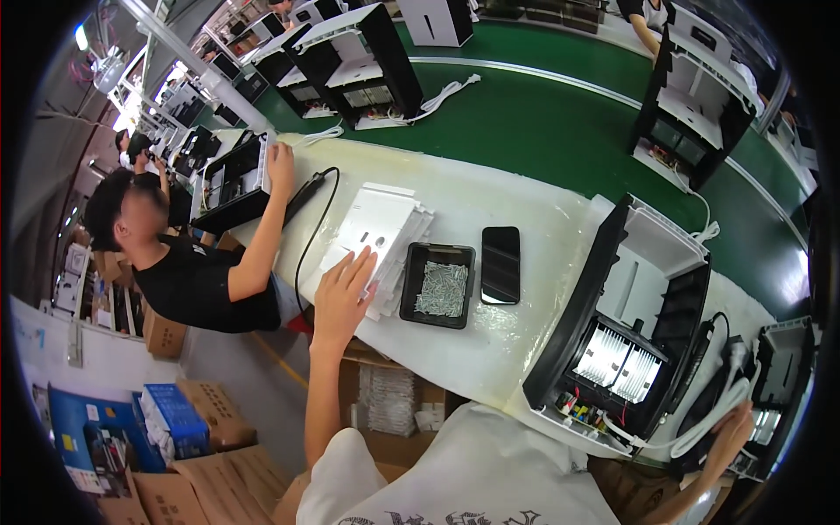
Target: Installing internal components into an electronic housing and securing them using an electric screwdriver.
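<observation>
Left hand (pixel 343 293) at frame centre-left, fingers spread flat, fingertips resting on near edge of stack of white panels (pixel 378 232). Stack lies just above the hand on the white bench (pixel 490 341), long axis running lower left to upper right, so directly ahead of the fingers; far nearer to this hand than to the other. Black tray of screws (pixel 438 285) just right of the stack, black phone (pixel 500 264) right of that. Right hand (pixel 731 437) at lower right, well apart from the stack, curled around a white cable (pixel 700 424) beside the open black-and-white appliance housing (pixel 626 324); closed grip, fingertips partly hidden. Co-worker (pixel 188 271) at frame left, arm stretched up to another housing (pixel 229 184). Green conveyor (pixel 542 131) across upper frame with more housings.
</observation>
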Demonstrator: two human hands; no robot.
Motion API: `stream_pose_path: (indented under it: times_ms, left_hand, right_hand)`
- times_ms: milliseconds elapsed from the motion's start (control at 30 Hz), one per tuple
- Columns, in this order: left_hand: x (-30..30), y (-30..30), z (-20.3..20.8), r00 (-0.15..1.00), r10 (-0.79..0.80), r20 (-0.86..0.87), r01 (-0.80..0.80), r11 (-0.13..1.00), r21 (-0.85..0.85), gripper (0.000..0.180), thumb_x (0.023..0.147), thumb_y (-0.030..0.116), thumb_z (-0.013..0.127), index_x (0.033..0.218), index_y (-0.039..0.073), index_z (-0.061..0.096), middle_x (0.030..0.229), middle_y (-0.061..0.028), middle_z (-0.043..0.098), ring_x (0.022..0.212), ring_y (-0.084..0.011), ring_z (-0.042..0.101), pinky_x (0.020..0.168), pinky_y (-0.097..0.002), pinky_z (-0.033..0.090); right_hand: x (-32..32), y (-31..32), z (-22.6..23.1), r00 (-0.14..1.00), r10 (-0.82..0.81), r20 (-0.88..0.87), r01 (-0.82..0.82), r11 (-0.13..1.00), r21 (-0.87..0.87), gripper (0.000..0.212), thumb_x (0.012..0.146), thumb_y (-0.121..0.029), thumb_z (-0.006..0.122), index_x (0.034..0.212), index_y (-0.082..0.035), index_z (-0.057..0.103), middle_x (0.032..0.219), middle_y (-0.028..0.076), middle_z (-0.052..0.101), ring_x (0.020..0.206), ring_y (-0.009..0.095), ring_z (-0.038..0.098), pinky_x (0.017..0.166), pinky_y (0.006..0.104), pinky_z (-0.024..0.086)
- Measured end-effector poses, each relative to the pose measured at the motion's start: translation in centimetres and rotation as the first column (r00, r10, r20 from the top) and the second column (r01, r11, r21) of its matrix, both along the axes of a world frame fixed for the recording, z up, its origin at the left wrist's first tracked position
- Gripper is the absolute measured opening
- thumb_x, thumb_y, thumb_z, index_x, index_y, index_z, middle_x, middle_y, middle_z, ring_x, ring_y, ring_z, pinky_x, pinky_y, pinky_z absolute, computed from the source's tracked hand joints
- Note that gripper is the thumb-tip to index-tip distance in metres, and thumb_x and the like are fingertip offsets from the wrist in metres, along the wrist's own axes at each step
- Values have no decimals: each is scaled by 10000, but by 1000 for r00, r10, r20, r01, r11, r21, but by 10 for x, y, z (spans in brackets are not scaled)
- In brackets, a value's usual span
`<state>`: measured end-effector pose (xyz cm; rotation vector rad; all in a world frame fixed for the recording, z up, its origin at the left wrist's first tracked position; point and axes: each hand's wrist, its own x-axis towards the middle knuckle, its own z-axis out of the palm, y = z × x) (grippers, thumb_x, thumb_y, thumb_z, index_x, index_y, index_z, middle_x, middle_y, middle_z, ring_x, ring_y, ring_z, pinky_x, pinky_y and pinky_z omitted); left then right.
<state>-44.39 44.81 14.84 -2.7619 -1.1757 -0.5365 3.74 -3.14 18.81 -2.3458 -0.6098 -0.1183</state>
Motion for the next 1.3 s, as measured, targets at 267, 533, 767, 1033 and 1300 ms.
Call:
stream_pose_path:
  times_ms: [267,533,767,1033,1300]
  left_hand:
    - [109,-28,62,848,-298,439,41,861,506,244,844,-104,556,1057,-70,671,1091,-186,690,1078,-375,643,983,-474,469]
    - [276,-130,59,660,-686,308,661,724,197,300,860,38,603,1148,-41,629,1233,-170,621,1217,-318,555,1007,-498,445]
    - [260,-119,22,523,-551,650,807,565,-170,510,794,25,606,1300,28,547,1415,-187,470,1327,-349,429,1107,-468,317]
    - [282,-110,-15,547,118,828,814,157,-560,850,748,77,631,1505,38,247,1528,-132,302,1414,-279,299,1144,-391,251]
    - [279,-101,-18,586,-25,810,800,179,-573,875,737,-71,527,1530,152,231,1556,-88,254,1422,-295,282,1110,-484,314]
  right_hand:
    - [-81,159,77,717,635,-288,-478,748,460,731,888,-639,518,1202,21,537,711,50,609,630,107,557,569,226,407]
    - [-69,259,50,377,760,-530,-257,636,728,499,959,-83,556,1411,-19,355,1345,97,494,1236,168,478,1032,324,402]
    - [15,182,78,738,666,-109,-668,744,19,309,935,-146,608,1170,-13,458,973,217,602,880,321,631,744,374,468]
    - [-1,184,94,628,774,-77,-705,524,-477,170,896,-92,588,1040,-86,500,699,143,596,600,337,602,519,422,451]
    - [-9,199,104,537,829,-156,-766,402,-502,187,819,-28,614,935,-54,469,733,127,612,630,362,606,539,415,467]
